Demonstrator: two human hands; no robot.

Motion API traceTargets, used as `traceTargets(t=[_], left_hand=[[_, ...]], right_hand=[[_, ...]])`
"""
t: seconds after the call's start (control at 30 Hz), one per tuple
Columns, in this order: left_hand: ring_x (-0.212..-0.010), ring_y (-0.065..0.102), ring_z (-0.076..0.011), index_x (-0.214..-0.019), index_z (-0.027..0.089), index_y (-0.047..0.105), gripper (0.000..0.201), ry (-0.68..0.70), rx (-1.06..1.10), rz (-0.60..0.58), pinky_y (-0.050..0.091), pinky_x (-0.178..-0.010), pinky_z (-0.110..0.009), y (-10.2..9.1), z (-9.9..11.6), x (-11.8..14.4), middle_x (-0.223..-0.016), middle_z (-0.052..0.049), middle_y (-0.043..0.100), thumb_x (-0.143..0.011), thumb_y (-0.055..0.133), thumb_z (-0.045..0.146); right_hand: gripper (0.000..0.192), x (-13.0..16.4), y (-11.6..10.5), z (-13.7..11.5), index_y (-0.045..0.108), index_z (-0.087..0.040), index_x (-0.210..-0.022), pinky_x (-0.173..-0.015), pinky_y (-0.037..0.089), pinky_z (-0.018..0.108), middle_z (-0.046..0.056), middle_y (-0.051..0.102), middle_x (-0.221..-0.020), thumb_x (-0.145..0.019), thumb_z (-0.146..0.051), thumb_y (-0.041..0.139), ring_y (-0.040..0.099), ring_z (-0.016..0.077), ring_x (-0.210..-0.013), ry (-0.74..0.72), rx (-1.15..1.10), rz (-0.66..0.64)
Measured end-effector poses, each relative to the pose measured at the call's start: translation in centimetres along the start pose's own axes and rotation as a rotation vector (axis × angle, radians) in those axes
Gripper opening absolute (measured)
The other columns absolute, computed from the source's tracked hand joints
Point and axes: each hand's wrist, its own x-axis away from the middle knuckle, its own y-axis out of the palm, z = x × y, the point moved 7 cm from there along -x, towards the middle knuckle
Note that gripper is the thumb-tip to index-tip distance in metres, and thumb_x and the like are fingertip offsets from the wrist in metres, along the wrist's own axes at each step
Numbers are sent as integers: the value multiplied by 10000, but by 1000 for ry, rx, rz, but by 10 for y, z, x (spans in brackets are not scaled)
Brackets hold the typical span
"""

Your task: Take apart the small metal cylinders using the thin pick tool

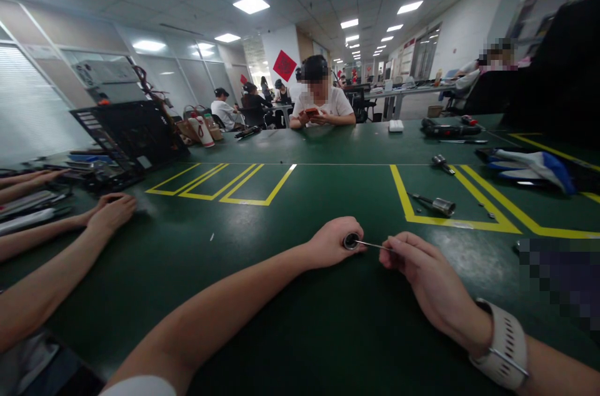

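Observation:
My left hand [330, 243] is closed around a hollow metal cylinder [345, 242], its round open end turned toward me. Between the thumb and fingers of my right hand [424, 271] is a thin metal rod [374, 245]. The rod's far end reaches the cylinder's opening; how deep it goes I cannot tell. Beyond my right hand, a metal part with a cup-shaped end and a narrow shaft [440, 205] lies inside a yellow-taped outline. A similar, smaller metal part [442, 163] rests farther back, and a few tiny pieces [490, 215] lie nearby.
Yellow tape outlines [244, 201] mark the green table [262, 283]. Blue-and-white gloves [534, 168], a black tool [450, 128] and a white case [396, 126] lie toward the back right. A co-worker's hand [112, 212] rests at left near black equipment [135, 133]. Another person [328, 105] sits opposite.

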Motion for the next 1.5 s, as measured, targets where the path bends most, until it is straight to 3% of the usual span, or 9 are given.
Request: traceTargets(t=[0.6,1.0,1.5], left_hand=[[-751,489,-123,-780,155,527,112,-22,-59,61,393,-695,-255,0,-6,0,-801,-4,526,-790,594,244],[-764,497,-126,-805,155,528,97,-8,-87,50,397,-713,-260,0,-4,0,-819,-7,529,-796,592,228],[-765,497,-126,-803,160,522,131,-61,-16,64,404,-696,-254,-1,-9,0,-818,-4,532,-775,612,252]], right_hand=[[194,1,-7,-4,607,-188,-582,-563,362,286,-2,544,-545,-714,-322,658,465,142,-561,-34,-88,108],[187,0,-5,-2,630,-196,-675,-640,391,320,15,587,-669,-757,-364,637,512,172,-661,-65,15,84],[192,3,-3,-7,614,-200,-636,-615,371,313,2,565,-617,-734,-363,642,483,161,-620,-71,-24,99]])
